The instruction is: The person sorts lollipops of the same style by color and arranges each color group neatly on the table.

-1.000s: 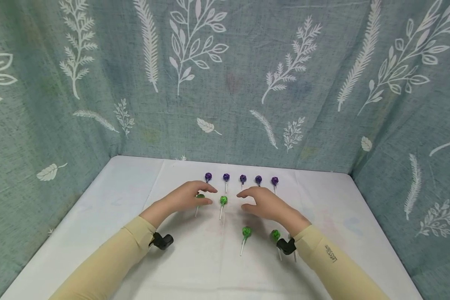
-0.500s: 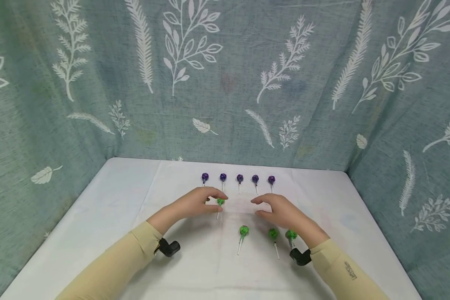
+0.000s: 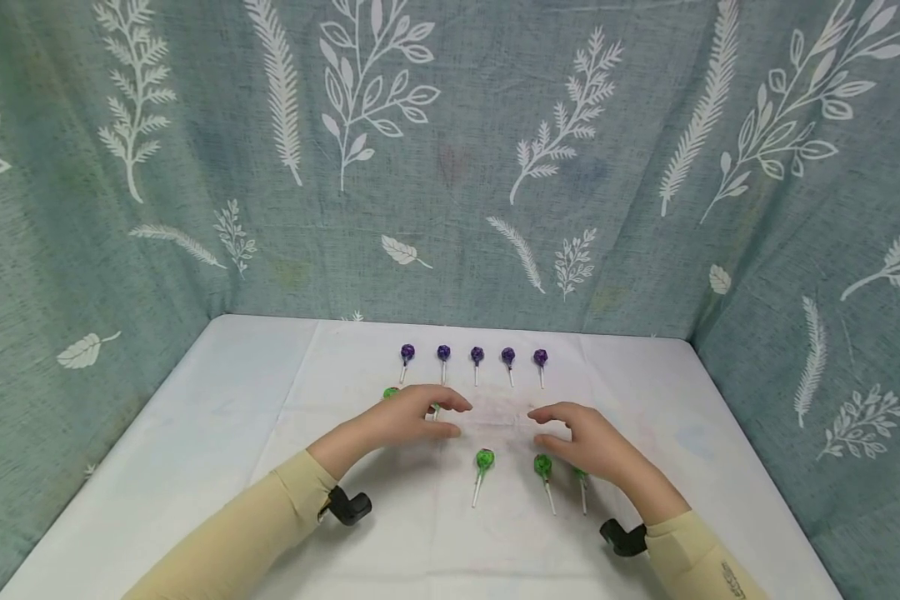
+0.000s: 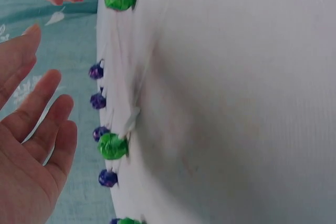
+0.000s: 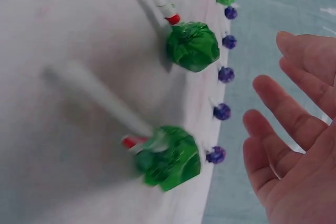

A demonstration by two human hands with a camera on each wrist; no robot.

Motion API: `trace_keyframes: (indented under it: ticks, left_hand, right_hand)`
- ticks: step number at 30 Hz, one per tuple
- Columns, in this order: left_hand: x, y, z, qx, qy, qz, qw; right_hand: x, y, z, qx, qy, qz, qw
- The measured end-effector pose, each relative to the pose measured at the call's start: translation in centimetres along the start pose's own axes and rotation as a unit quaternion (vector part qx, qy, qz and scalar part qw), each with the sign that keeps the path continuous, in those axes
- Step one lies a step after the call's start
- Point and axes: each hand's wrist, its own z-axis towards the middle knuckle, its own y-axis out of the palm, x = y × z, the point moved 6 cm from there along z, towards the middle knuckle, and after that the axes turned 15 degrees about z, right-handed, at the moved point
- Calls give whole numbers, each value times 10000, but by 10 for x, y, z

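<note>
My left hand point(image 3: 408, 417) hovers over the table with relaxed fingers, holding nothing. Beneath and behind it are two green lollipops, one with its head point(image 3: 391, 392) showing past the knuckles and another point(image 4: 113, 146) partly covered in the head view. To the right, my right hand point(image 3: 592, 437) also hovers with loose fingers and nothing in them. A green lollipop point(image 3: 543, 465) lies just below its thumb, and one more point(image 3: 581, 475) is partly hidden under the palm. Between the hands, nearer the front, lies a green lollipop point(image 3: 484, 459) with its stick pointing forward.
Several purple lollipops point(image 3: 477, 354) form a row along the back of the white-covered table point(image 3: 255, 400), sticks toward me. A grey-green curtain point(image 3: 450, 167) with white leaf prints encloses the back and sides. Black wrist cameras point(image 3: 348, 507) sit below both hands.
Both hands have shifted right and toward the front, staying loose. The left hand has passed from the leftmost green lollipop to over the second; the right hand has uncovered the purple row.
</note>
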Motion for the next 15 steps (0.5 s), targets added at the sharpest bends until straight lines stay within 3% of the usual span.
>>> trace_keyframes:
  ticks: [5, 15]
  left_hand:
    - [5, 7, 2, -45, -39, -69, 10000]
    - [14, 26, 4, -386, -74, -282, 9988]
  right_hand:
    - [10, -2, -11, 107, 154, 63, 9998]
    - [18, 1, -25, 164, 92, -61, 9998]
